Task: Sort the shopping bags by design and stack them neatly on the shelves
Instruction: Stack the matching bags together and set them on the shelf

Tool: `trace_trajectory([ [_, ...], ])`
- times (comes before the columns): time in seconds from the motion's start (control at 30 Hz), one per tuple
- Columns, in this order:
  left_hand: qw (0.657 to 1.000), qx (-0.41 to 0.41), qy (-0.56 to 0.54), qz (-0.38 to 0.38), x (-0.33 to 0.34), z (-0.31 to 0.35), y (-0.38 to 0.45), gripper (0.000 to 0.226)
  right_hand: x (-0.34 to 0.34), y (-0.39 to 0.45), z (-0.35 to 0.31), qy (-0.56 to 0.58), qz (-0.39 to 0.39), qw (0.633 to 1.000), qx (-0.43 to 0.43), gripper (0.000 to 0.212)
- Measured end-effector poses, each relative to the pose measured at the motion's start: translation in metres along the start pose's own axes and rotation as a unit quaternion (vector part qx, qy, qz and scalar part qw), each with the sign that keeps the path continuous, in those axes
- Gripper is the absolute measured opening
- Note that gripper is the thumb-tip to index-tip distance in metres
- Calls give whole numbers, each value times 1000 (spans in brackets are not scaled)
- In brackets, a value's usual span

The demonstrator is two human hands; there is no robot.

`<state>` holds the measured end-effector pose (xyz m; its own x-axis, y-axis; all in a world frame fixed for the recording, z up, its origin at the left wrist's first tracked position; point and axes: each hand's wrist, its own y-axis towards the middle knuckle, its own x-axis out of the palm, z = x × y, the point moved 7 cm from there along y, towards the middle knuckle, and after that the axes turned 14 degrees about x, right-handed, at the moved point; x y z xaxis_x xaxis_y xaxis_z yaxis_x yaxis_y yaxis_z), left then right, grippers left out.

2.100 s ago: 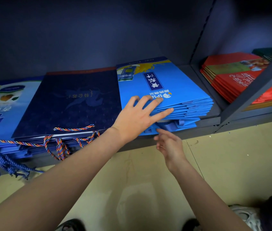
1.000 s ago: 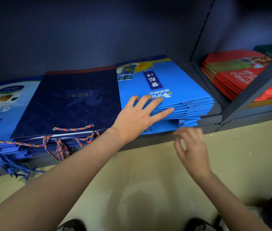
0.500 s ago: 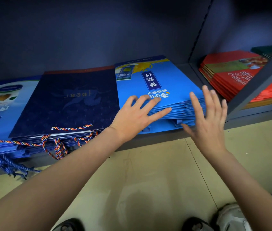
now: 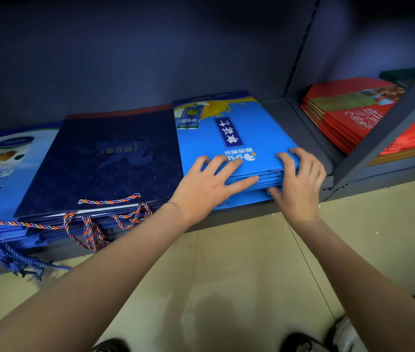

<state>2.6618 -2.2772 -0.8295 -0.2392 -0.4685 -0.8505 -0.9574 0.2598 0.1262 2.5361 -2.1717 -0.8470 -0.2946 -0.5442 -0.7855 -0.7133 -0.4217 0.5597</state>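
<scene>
A stack of bright blue shopping bags (image 4: 229, 133) lies flat at the right end of the low shelf (image 4: 308, 130). My left hand (image 4: 209, 186) rests flat on the stack's front left, fingers spread, thumb along the front edge. My right hand (image 4: 300, 184) clasps the front right corner, with its fingers curled over the top bag and its thumb tucked in among the lower bags. To the left lies a navy bag stack (image 4: 104, 161) with multicoloured rope handles (image 4: 87, 224). Further left is a light blue printed stack (image 4: 3, 168).
A red bag stack (image 4: 348, 118) sits in the neighbouring bay behind a slanted grey shelf post (image 4: 392, 123). Blue rope handles (image 4: 3, 260) hang over the shelf's front edge at the left. Beige floor tiles (image 4: 226, 275) and my shoes (image 4: 346, 336) lie below.
My right hand came up from below the shelf edge and closed on the blue stack's front right corner. The left hand stayed flat on top.
</scene>
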Motion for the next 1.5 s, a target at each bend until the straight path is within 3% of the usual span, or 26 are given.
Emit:
trace_trajectory([
  [0.33,999,-11,-21,-22,25,19,-3,88,13,-6,7,-81,-91,990,-68,89],
  [0.53,998,-39,-49,12,24,21,-9,86,15,-1,9,-102,-135,978,-120,101],
  [0.63,987,-136,-79,-4,27,10,-22,105,19,0,14,-139,-175,963,-149,114],
  [0.73,973,-200,-105,-56,38,3,-28,110,25,-3,16,-179,-198,948,-172,115],
  [0.87,964,-211,-117,-114,38,-1,-23,102,27,8,11,-217,-239,933,-163,110],
  [1.07,952,-183,-186,-160,41,-5,-15,98,39,16,15,-151,-406,896,-97,111],
  [1.2,868,-331,-327,-175,49,-11,-35,112,31,28,14,-82,-478,873,-55,103],
  [1.27,847,-351,-361,-173,48,-13,-38,115,30,35,16,-79,-492,866,-46,105],
  [1.5,869,-320,-324,-195,46,-22,-39,112,43,40,23,-75,-515,854,-12,116],
])
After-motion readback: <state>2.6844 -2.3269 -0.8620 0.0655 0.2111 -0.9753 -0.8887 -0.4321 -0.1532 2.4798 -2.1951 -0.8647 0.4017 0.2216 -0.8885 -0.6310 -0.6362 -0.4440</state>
